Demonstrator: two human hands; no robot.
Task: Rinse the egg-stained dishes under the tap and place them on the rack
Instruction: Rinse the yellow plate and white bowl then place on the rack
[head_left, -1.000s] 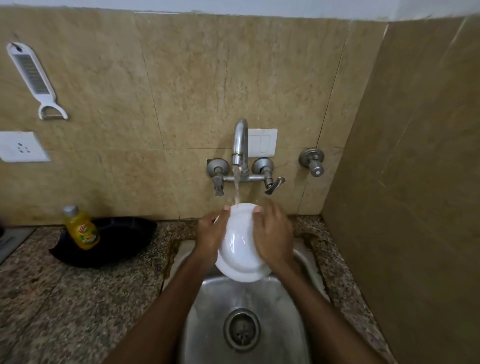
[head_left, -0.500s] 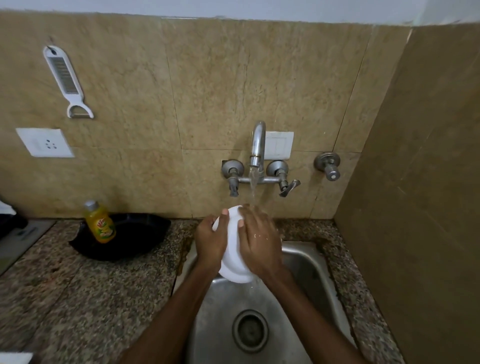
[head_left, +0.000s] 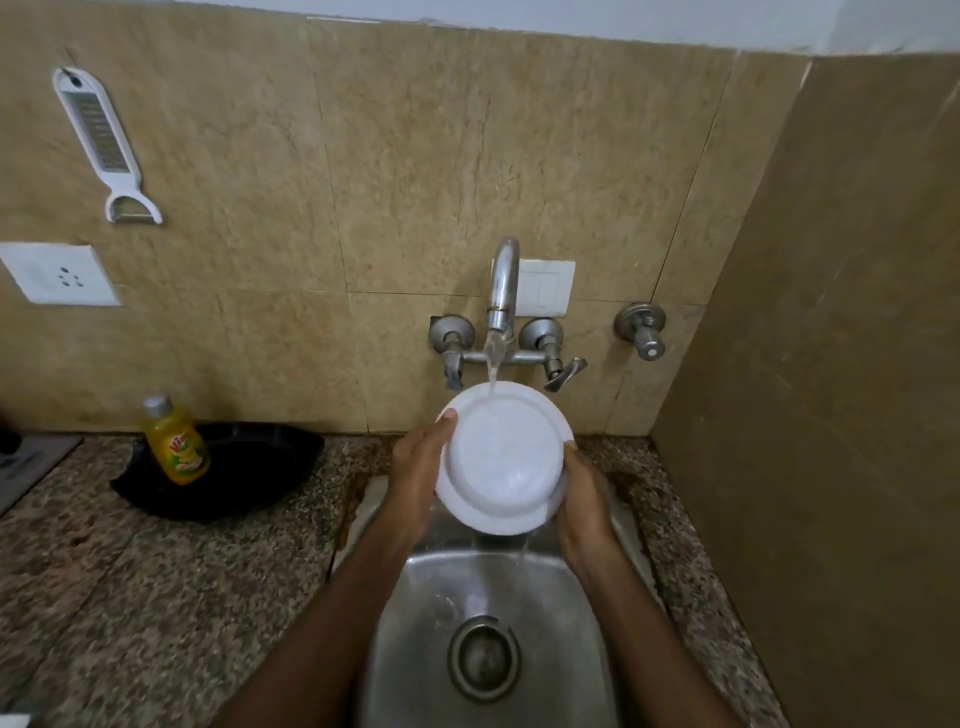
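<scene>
Beige tiles back the steel sink (head_left: 582, 582). Above it, left hand (head_left: 415, 467) and right hand (head_left: 584, 501) clasp a white bowl (head_left: 501, 457), underside up, under the tap (head_left: 504, 280) stream.

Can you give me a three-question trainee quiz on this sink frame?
1. True or false: water from the tap lands on the bowl.
2. Which holds the bowl? A left hand only; B right hand only; C both.
3. Fill in: the yellow bottle stands in front of a black ____.

Key: 1 true; 2 C; 3 tray.
</scene>
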